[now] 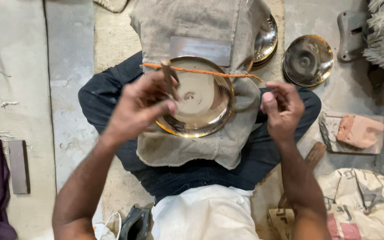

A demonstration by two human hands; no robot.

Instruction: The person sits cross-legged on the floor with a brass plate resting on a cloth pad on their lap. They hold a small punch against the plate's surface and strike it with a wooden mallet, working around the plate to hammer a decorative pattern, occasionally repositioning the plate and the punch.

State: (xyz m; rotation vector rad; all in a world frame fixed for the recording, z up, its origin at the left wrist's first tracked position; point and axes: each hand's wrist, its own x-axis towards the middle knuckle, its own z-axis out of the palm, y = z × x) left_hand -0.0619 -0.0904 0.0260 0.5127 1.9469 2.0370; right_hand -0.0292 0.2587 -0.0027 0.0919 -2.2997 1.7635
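Rough concrete floor; hands (141,104) hold stick over polished round brass plate (201,100).

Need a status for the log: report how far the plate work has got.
Done, apparently: a shiny plate lies set aside on the floor, more stacked behind the cloth. In hand: the brass plate on the lap, left hand holding a small tool, right hand pulling an orange cord. What is left cannot be told.

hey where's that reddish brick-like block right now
In the head view, the reddish block lies on a grey slab on the floor at the person's right, just beyond the right hand and below the upturned metal plate.
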